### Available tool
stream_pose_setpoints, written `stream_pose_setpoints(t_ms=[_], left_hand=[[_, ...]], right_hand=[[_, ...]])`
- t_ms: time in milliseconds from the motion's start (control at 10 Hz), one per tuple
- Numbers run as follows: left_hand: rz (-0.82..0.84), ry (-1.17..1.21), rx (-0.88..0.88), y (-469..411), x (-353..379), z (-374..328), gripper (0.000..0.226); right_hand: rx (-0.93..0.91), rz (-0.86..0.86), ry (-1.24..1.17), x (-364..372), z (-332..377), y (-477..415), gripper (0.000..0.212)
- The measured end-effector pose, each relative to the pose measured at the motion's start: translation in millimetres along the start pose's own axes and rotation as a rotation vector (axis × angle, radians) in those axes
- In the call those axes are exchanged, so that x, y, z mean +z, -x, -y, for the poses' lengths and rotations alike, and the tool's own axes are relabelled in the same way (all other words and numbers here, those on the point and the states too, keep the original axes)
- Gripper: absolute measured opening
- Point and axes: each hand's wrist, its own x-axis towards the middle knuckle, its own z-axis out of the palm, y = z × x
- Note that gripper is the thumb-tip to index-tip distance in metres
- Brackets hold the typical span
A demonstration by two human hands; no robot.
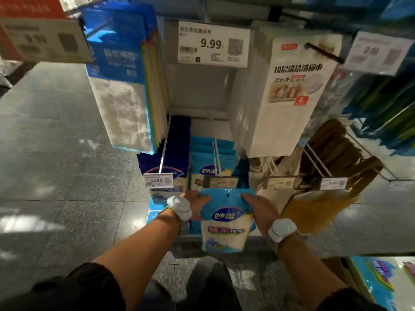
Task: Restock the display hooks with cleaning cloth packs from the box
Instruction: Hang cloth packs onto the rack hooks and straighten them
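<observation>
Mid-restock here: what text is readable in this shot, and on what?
"9.99": upper centre price tag
"14.90": lower left price tag
"10层清洁洗碗巾": white hanging pack
"妙洁": blue pack gripped by left hand and right hand
Everything else is too blurred or small to read.

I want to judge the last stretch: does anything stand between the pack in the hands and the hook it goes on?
Yes: the price tag at the front end of the hook sits just beyond the top edge of the pack. Nothing else visible intervenes.
</observation>
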Motion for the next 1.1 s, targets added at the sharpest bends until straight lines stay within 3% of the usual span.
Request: stream_pose_setpoints(t_ms=[300, 400, 500, 800, 900, 1000, 1100], left_hand=[[-0.117, -0.074, -0.034, -30.6, -7.1, 2.0, 0.041], [-0.205, -0.012, -0.027, -34.3, -11.0, -5.3, 0.041], [-0.201, -0.133, -0.007, -35.0, -19.9, -22.8, 0.049], [-0.230, -0.434, 0.042, -40.0, -17.7, -34.6, 0.034], [-0.243, -0.676, 0.086, -45.6, -14.3, -41.3, 0.035], [-0.260, -0.876, 0.083, -48.4, -8.2, -41.0, 0.039], [-0.208, -0.963, 0.061, -44.6, -8.5, -41.9, 0.039]], right_hand=[[0.007, -0.035, 0.135, 15.8, 0.1, -43.1, 0.016], [0.006, -0.036, 0.103, 15.7, 4.9, -52.8, 0.040], [0.008, -0.068, 0.073, 20.6, 12.6, -60.3, 0.048], [-0.018, -0.073, 0.098, 28.7, 24.1, -70.1, 0.033], [-0.040, -0.074, 0.199, 35.9, 34.9, -56.1, 0.022], [-0.073, -0.067, 0.318, 32.9, 33.2, -58.4, 0.024], [-0.155, -0.022, 0.601, 29.5, 33.1, -61.6, 0.033]])
